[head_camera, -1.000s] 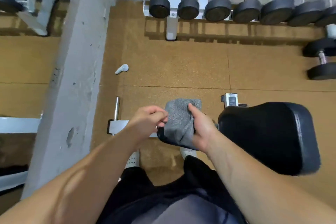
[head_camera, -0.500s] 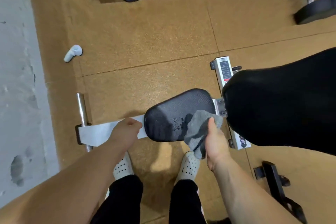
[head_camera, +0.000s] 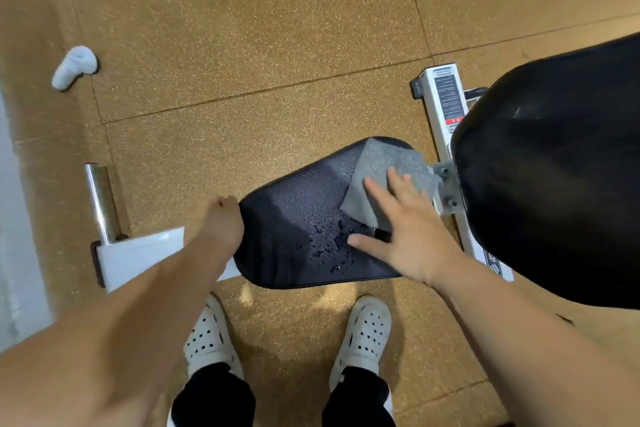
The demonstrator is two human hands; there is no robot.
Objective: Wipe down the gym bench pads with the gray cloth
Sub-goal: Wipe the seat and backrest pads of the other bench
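While the scene is viewed from the head camera, looking steeply down, the gray cloth (head_camera: 384,180) is seen lying on the far right end of the seat pad (head_camera: 304,225), close to the metal hinge bracket (head_camera: 445,184) that joins the seat to the larger back pad (head_camera: 554,177). The cloth is pressed flat under the right hand (head_camera: 405,232), whose fingers are spread wide and laid open over the fabric, with the thumb stretched out to the left across the bare vinyl. Nothing is gripped by this hand; the cloth is only held down by the palm and fingertips. Small beads of liquid (head_camera: 332,246) are scattered on the black seat surface just left of the thumb.

The near left end of the seat pad is clasped by the left hand (head_camera: 218,222), whose fingers are curled shut around the pad's edge; what lies under them cannot be told. Beneath that forearm, the white frame (head_camera: 138,253) of the bench is seen running left to a chrome crossbar (head_camera: 100,201). A label-bearing white upright (head_camera: 446,100) is visible beside the back pad. Two white perforated clogs (head_camera: 363,333) are planted on the speckled brown floor (head_camera: 242,45) below the seat, and a small white object (head_camera: 74,66) is lying on the floor at the upper left.
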